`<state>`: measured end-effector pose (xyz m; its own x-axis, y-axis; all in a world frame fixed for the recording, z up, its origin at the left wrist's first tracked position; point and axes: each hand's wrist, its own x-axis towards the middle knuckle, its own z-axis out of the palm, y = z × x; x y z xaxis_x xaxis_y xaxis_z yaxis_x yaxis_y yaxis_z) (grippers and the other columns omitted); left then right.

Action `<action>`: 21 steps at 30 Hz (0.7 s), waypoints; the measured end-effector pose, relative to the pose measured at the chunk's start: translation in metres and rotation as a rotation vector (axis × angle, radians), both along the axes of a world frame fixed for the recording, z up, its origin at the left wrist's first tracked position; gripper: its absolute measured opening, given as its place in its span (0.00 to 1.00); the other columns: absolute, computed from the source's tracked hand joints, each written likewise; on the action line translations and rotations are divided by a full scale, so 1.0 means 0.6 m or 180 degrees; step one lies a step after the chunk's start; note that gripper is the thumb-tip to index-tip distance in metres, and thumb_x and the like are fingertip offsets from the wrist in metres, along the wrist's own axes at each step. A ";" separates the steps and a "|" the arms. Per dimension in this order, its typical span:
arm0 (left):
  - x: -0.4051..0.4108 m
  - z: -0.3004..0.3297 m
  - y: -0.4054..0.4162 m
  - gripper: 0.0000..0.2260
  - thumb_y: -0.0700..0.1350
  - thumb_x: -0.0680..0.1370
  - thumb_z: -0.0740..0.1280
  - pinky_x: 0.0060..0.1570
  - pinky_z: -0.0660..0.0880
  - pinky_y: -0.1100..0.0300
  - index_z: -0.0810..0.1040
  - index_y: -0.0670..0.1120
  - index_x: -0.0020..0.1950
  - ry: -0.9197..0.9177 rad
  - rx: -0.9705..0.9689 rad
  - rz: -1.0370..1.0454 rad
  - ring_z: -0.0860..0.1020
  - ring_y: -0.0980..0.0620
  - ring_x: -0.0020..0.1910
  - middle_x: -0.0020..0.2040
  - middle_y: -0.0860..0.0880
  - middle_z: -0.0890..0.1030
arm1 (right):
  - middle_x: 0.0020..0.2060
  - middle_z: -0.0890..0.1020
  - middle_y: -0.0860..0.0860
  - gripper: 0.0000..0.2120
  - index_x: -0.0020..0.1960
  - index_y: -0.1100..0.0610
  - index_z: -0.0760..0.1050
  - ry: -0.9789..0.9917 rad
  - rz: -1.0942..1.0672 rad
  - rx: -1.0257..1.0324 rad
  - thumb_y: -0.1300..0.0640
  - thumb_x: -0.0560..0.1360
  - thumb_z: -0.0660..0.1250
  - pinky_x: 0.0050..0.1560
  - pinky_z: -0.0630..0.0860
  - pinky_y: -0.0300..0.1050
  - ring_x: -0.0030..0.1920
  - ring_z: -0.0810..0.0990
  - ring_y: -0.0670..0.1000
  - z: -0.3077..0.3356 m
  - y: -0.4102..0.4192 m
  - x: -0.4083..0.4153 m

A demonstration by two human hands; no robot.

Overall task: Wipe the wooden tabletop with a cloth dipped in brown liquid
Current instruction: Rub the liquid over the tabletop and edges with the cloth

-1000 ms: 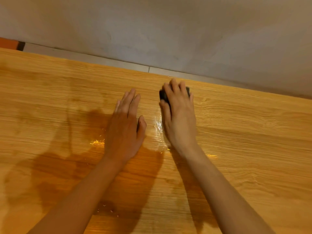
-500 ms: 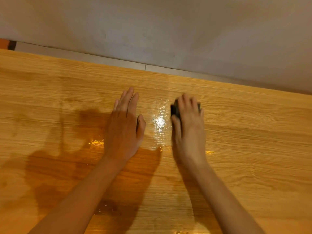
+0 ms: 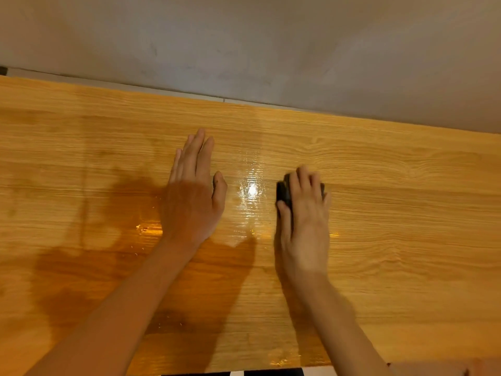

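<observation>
Wiping step under way: right hand (image 3: 303, 221), fingers (image 3: 305, 180) curled over dark cloth (image 3: 283, 191), presses it onto tabletop (image 3: 406, 213); left hand (image 3: 193, 196) flat, fingers straight, bracing. Next: drag cloth onto dry grain rightward.

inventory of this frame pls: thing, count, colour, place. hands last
wooden tabletop: 1, orange-brown wood grain, fills most of the view
wet glossy patch: 1, shiny with a glare spot, on the tabletop between the two hands
cloth: 1, dark, near black, on the tabletop under the right hand, mostly hidden
wall: 1, grey, behind the far edge of the tabletop
black-and-white strip: 1, at the bottom edge below the tabletop; what it is cannot be told
left hand: 1, flat on the tabletop, fingers straight, left of the wet patch
right hand: 1, fingers curled over the cloth, pressing it to the tabletop
</observation>
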<state>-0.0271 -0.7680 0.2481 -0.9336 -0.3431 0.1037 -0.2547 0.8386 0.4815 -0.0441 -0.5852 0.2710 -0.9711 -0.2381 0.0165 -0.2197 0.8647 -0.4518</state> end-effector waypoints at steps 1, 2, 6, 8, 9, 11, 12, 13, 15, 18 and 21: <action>0.000 -0.001 0.000 0.23 0.43 0.83 0.57 0.80 0.50 0.55 0.64 0.39 0.78 0.0046 -0.0017 -0.0006 0.60 0.46 0.80 0.80 0.42 0.63 | 0.77 0.60 0.53 0.22 0.76 0.58 0.60 0.0003 0.0130 0.0042 0.55 0.83 0.53 0.78 0.44 0.51 0.78 0.51 0.51 0.000 0.008 0.040; 0.001 -0.001 0.001 0.23 0.43 0.83 0.57 0.80 0.50 0.55 0.64 0.38 0.78 0.0087 -0.0036 -0.0011 0.60 0.46 0.80 0.80 0.42 0.63 | 0.77 0.61 0.53 0.22 0.76 0.58 0.60 -0.0022 0.0235 0.0068 0.55 0.83 0.53 0.78 0.45 0.52 0.78 0.51 0.51 0.000 0.015 0.057; 0.001 0.000 0.001 0.23 0.43 0.83 0.57 0.81 0.50 0.56 0.65 0.38 0.77 0.0200 -0.0087 -0.0001 0.61 0.45 0.80 0.79 0.42 0.65 | 0.75 0.64 0.52 0.21 0.75 0.57 0.64 0.0032 0.0272 0.0058 0.56 0.83 0.56 0.77 0.51 0.57 0.77 0.56 0.54 -0.003 -0.005 -0.061; 0.001 -0.002 0.001 0.23 0.42 0.83 0.57 0.80 0.49 0.57 0.66 0.37 0.77 0.0227 -0.0116 0.0006 0.61 0.46 0.80 0.79 0.42 0.65 | 0.76 0.64 0.53 0.21 0.74 0.57 0.65 0.0081 -0.0324 -0.0179 0.54 0.83 0.56 0.77 0.49 0.58 0.77 0.56 0.55 -0.007 -0.030 -0.132; 0.001 -0.003 0.001 0.23 0.42 0.83 0.57 0.80 0.49 0.58 0.66 0.37 0.77 0.0235 -0.0132 0.0001 0.61 0.46 0.80 0.79 0.42 0.65 | 0.76 0.63 0.53 0.21 0.75 0.57 0.65 0.0043 -0.0711 -0.0329 0.52 0.83 0.55 0.78 0.47 0.57 0.78 0.53 0.55 -0.009 -0.045 -0.145; 0.000 -0.005 0.001 0.23 0.43 0.82 0.57 0.80 0.49 0.58 0.66 0.37 0.77 0.0222 -0.0119 -0.0005 0.61 0.46 0.80 0.79 0.42 0.65 | 0.77 0.62 0.52 0.22 0.75 0.56 0.64 -0.0014 -0.1004 -0.0500 0.50 0.83 0.54 0.78 0.45 0.56 0.78 0.51 0.53 -0.012 -0.082 -0.115; 0.000 -0.004 0.001 0.23 0.43 0.82 0.57 0.80 0.49 0.58 0.66 0.38 0.77 0.0206 -0.0102 -0.0006 0.61 0.46 0.80 0.79 0.42 0.65 | 0.76 0.62 0.52 0.22 0.75 0.56 0.65 -0.0009 -0.0802 -0.0504 0.50 0.83 0.54 0.78 0.45 0.54 0.78 0.51 0.52 -0.010 -0.097 -0.081; 0.001 -0.004 0.001 0.23 0.43 0.82 0.57 0.80 0.48 0.58 0.66 0.38 0.77 0.0193 -0.0096 -0.0010 0.60 0.47 0.80 0.79 0.42 0.65 | 0.76 0.62 0.51 0.21 0.75 0.56 0.65 0.0032 -0.0415 -0.0447 0.51 0.83 0.54 0.78 0.44 0.53 0.78 0.51 0.52 -0.008 -0.101 -0.044; 0.002 -0.003 0.001 0.23 0.43 0.83 0.57 0.80 0.48 0.58 0.66 0.38 0.77 0.0202 -0.0098 -0.0018 0.60 0.47 0.80 0.79 0.42 0.64 | 0.76 0.63 0.52 0.20 0.74 0.56 0.66 0.0100 0.0509 -0.0180 0.53 0.83 0.55 0.78 0.45 0.50 0.78 0.53 0.52 -0.004 -0.073 -0.007; 0.001 -0.002 0.000 0.23 0.43 0.83 0.57 0.80 0.47 0.59 0.66 0.38 0.77 0.0232 -0.0082 -0.0042 0.60 0.46 0.80 0.79 0.42 0.65 | 0.73 0.67 0.54 0.18 0.70 0.57 0.70 0.0149 0.0444 0.0115 0.56 0.81 0.57 0.75 0.53 0.54 0.75 0.61 0.57 -0.003 0.035 -0.052; 0.000 -0.004 0.000 0.23 0.43 0.83 0.57 0.80 0.47 0.58 0.66 0.37 0.77 0.0231 -0.0108 -0.0055 0.61 0.45 0.80 0.79 0.41 0.65 | 0.76 0.62 0.54 0.21 0.74 0.55 0.65 -0.0039 -0.0792 0.0018 0.55 0.82 0.55 0.76 0.49 0.60 0.78 0.55 0.56 -0.002 0.138 -0.083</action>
<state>-0.0270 -0.7679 0.2458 -0.9289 -0.3222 0.1824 -0.2057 0.8587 0.4694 -0.0940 -0.5023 0.2699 -1.0000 0.0084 0.0038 0.0058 0.8940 -0.4480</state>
